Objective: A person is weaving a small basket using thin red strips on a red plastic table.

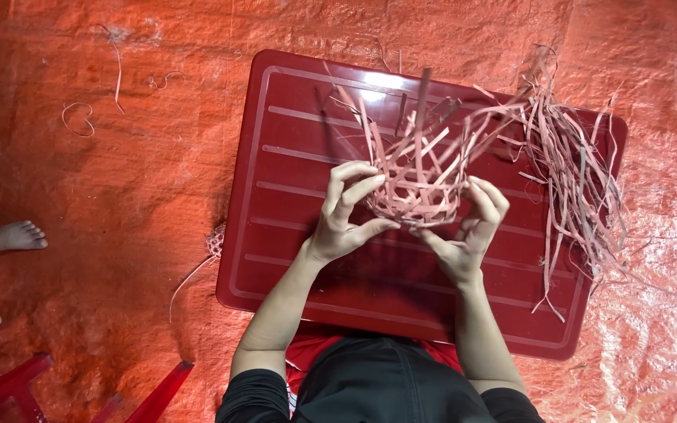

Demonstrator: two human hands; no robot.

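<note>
Another person's feet (17,235) are cut off at the left edge, legs unseen.

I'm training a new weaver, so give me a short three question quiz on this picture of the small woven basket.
1. True or false: both hands grip the small half-woven basket of pale flat strips.
2. What lies under the basket? A) red rectangular plastic tabletop B) a metal tray
3. On which side of the basket do the long loose strips hang?

Key:
1. True: left hand and right hand hold it.
2. A, the red rectangular plastic tabletop.
3. The person's right.
</note>
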